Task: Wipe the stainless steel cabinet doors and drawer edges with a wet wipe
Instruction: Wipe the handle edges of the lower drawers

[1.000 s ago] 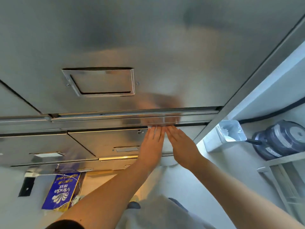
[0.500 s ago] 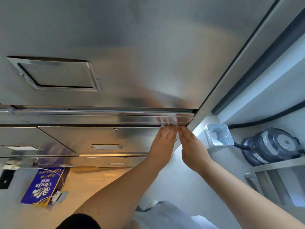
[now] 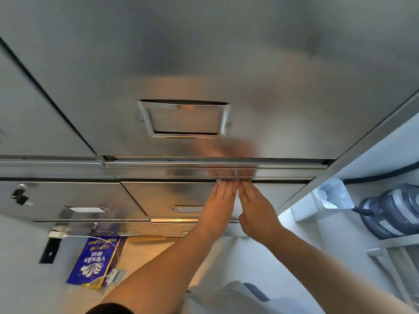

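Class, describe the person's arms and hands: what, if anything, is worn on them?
The left hand and right hand are bare: no gloves, rings or watch show. Both forearms are uncovered. A dark sleeve edge shows on the left upper arm; none shows on the right.

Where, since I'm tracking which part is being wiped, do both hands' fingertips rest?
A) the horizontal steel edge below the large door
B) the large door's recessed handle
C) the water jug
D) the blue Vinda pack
A: the left hand and right hand lie side by side, straight fingers reaching the horizontal steel edge, below the recessed handle.
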